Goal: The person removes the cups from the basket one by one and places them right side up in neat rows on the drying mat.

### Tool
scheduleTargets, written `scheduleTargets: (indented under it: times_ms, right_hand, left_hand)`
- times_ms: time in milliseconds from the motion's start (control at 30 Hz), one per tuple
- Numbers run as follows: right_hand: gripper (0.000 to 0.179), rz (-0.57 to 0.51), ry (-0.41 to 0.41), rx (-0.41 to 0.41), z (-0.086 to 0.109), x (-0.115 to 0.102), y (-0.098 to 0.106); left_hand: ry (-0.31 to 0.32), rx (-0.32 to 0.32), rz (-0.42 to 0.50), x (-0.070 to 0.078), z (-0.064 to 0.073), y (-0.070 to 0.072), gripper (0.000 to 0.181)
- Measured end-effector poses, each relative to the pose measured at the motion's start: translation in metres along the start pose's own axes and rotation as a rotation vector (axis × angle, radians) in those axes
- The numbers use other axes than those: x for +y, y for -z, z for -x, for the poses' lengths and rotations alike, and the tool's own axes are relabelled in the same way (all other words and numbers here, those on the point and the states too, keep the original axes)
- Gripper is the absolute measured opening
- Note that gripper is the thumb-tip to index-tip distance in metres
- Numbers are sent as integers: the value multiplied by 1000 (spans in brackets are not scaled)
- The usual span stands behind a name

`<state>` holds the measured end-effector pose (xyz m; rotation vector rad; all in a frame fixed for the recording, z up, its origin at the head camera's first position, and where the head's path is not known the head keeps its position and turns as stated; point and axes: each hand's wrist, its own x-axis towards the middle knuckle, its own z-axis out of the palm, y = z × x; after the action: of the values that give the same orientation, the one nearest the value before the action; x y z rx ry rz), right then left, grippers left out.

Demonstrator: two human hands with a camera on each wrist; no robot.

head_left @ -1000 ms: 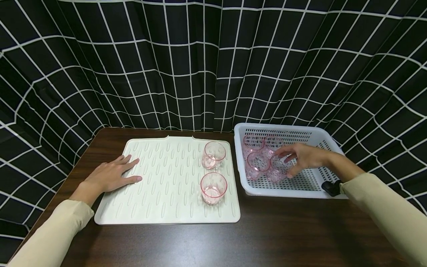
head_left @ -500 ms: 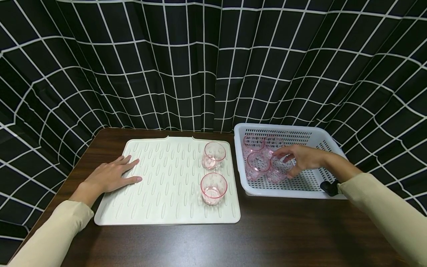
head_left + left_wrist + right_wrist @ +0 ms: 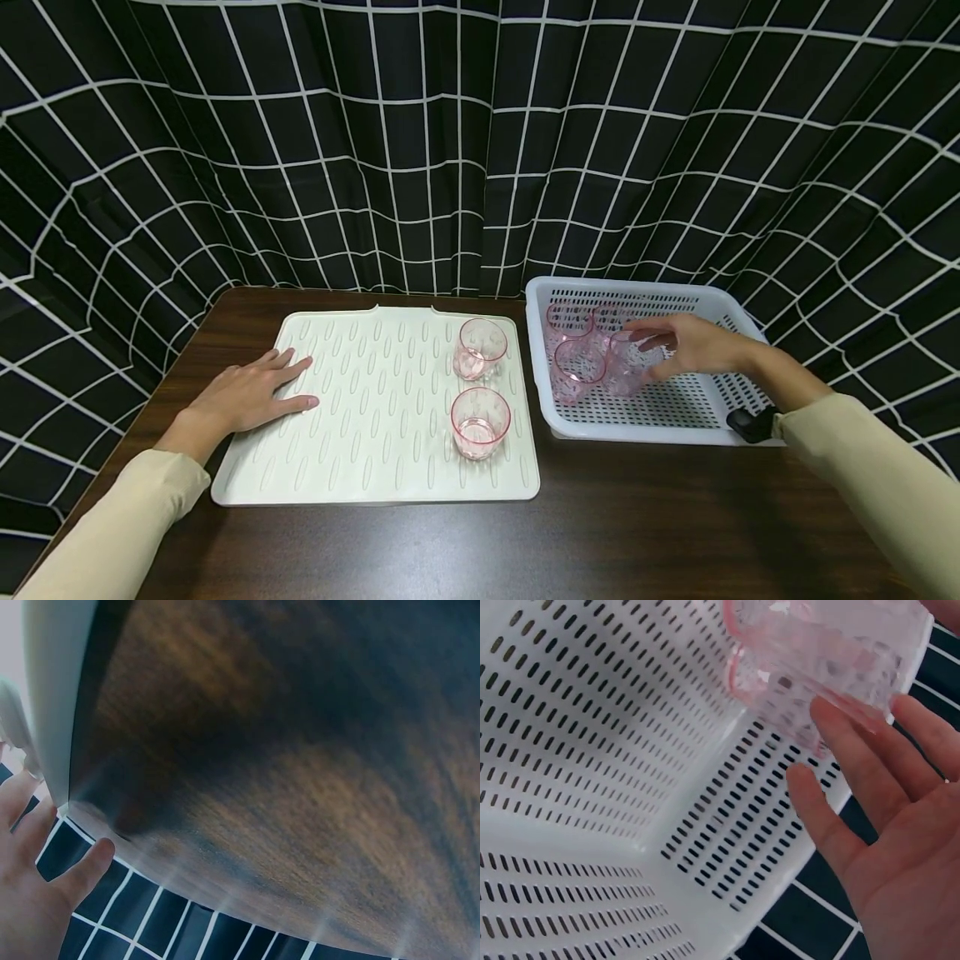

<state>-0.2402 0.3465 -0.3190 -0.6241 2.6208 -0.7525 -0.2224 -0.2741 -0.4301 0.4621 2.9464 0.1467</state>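
Observation:
My left hand (image 3: 243, 396) lies flat with fingers spread on the left edge of a white ridged draining tray (image 3: 352, 425). Two clear pink-rimmed glasses, a front one (image 3: 480, 429) and a back one (image 3: 480, 354), stand upright at the tray's right side. Over the white perforated basket (image 3: 652, 434), my right hand (image 3: 697, 346) grips a pink glass (image 3: 624, 373) between thumb and fingers; that glass looks tilted. Other pink glasses (image 3: 579, 362) sit close beside it in the basket's left half. In the right wrist view, fingers (image 3: 851, 761) lie against pink glass (image 3: 817, 660); the thumb's contact is hidden.
Basket and tray stand side by side on a dark wooden table (image 3: 600, 525), with a narrow gap between them. Behind hangs a black curtain (image 3: 420, 167) with a white grid. A black wrist device (image 3: 750, 423) sits at the right sleeve, over the basket's rim.
My right hand has shifted slightly up and to the right, and the front right glass in the basket has tilted with it. The left hand and the tray's glasses have stayed put.

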Motion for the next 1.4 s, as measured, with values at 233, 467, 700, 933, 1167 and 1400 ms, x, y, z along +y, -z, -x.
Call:
scheduleTargets:
  times_ms: [233,467,700,933,1167,1400]
  right_hand:
    - [74,42,49,135,3,-7,8]
    - [68,90,1,252,-1,-19,11]
    - [70,85,-48,370,-10,-39,13]
    - [71,59,-47,460,-23,-68,8]
    - [69,2,16,517,-38,-92,-4]
    - [69,10,135,492,-55,-123,-24]
  left_hand:
    - [4,-2,5,0,0,1,92]
    - [1,2,1,0,0,0,92]
    - [0,3,-10,-1,0,1,93]
    - [2,2,-4,0,-1,0,93]
    - [-8,11,-9,0,-1,1,92]
    - [-11,15,-11,0,-1,1,92]
